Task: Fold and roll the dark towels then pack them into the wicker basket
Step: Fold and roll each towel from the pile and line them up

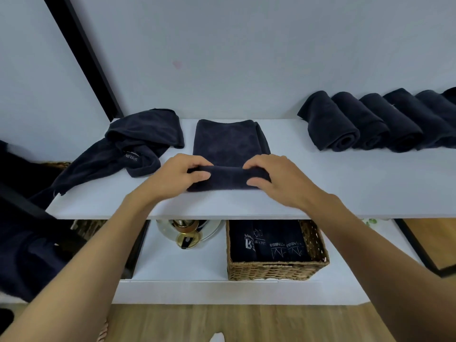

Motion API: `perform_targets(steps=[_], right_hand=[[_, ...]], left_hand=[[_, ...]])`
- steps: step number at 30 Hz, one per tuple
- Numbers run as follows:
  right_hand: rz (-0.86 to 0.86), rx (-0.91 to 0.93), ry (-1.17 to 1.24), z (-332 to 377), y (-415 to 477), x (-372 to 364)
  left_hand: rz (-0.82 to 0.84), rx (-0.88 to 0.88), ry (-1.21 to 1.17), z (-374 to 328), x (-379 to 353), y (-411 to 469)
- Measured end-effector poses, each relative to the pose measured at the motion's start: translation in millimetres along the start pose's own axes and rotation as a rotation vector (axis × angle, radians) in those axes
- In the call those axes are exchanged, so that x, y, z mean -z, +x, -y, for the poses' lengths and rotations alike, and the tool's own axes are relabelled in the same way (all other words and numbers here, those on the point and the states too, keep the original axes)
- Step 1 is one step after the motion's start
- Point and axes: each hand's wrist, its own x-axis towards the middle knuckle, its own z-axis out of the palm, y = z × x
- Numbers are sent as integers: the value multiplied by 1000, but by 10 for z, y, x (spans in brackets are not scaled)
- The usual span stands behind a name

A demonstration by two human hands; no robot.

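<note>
"While the folded dark towel lies flat on the white shelf, where are the person's hands?"

"The left hand and the right hand each grip one end of its rolled near edge, fingers curled over the roll, thumbs at the front."

"And the rest?"

"A row of rolled towels lies along the shelf's right end; a crumpled towel sprawls at its left. The wicker basket stands on the lower shelf below, with packed towels inside."
</note>
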Motion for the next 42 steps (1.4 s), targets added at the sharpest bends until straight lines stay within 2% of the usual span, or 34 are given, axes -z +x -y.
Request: perform_targets(steps=[2, 4, 6, 9, 10, 15, 17, 19, 21, 23, 26, 29, 31, 33, 36, 38, 40, 42], right_hand=[[59, -130, 297, -23, 104, 86], [104, -202, 359, -73, 201, 98], [55, -184, 248, -121, 267, 44], [-142, 57, -86, -128, 257, -60], [-155, 124, -148, -134, 206, -89], [-27, 156, -280, -221, 17, -138], [-12, 79, -176, -187, 86, -75], [58, -65, 75, -145, 182, 36], [130, -209, 277, -157, 291, 130], [144, -298, 315, -203, 389, 160], [49, -311, 288, -189, 484, 106], [-180, -105, 11, -149, 429, -12], [-189, -15, -171, -159, 353, -74], [-105, -30, -232, -186, 310, -99], [-51, -128, -190, -186, 373, -63], [-23, -226, -51, -177, 477, -14], [29, -332, 107, -206, 576, 27], [59, -397, 155, -256, 667, 46]], left_hand=[[95, 108, -248, 19, 78, 28], [39, 131, -259, 66, 96, 87], [-103, 69, -116, 130, 51, 162], [-298, -67, 211, 186, -61, 176], [-323, -113, 296, 208, -79, 147], [-209, -334, 680, 321, -84, -10], [-188, -280, 614, 288, -50, 26], [-177, -163, 342, 222, 35, 87], [-87, -67, 103, 217, 128, 201], [-3, -33, 5, 235, 177, 320], [-38, 7, -17, 282, 191, 500], [-147, 16, 0, 302, 166, 609], [-182, 29, 22, 303, 151, 652], [-231, -8, 127, 302, 146, 655], [-289, -211, 364, 309, 145, 558], [-252, -330, 452, 333, 117, 482], [-214, -341, 462, 367, 101, 497], [-165, -251, 332, 355, 161, 611]])
